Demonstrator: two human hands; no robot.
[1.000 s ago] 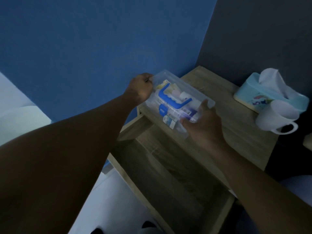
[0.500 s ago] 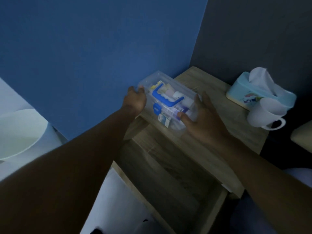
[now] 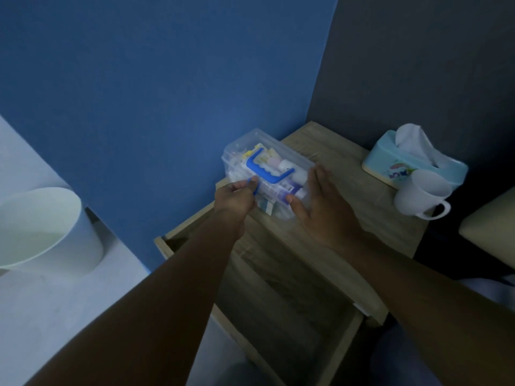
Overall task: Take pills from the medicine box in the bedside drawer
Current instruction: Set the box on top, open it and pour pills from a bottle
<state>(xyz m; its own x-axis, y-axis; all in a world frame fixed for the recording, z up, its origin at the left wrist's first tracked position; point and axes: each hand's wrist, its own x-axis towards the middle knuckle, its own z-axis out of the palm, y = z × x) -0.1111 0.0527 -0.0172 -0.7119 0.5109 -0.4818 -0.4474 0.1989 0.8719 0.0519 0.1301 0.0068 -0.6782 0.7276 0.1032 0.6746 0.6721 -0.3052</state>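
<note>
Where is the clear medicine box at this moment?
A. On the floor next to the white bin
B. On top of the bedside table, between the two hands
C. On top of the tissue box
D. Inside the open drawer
B: the clear medicine box rests on the bedside table top, with the left hand at its front clasp and the right hand against its right end; the drawer below is open.

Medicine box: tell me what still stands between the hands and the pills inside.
Only the box's own closed clear lid with its blue handle. The medicine box sits on the bedside table. The left hand pinches the blue latch at its front; the right hand lies open against its right end. Nothing else intervenes.
</note>
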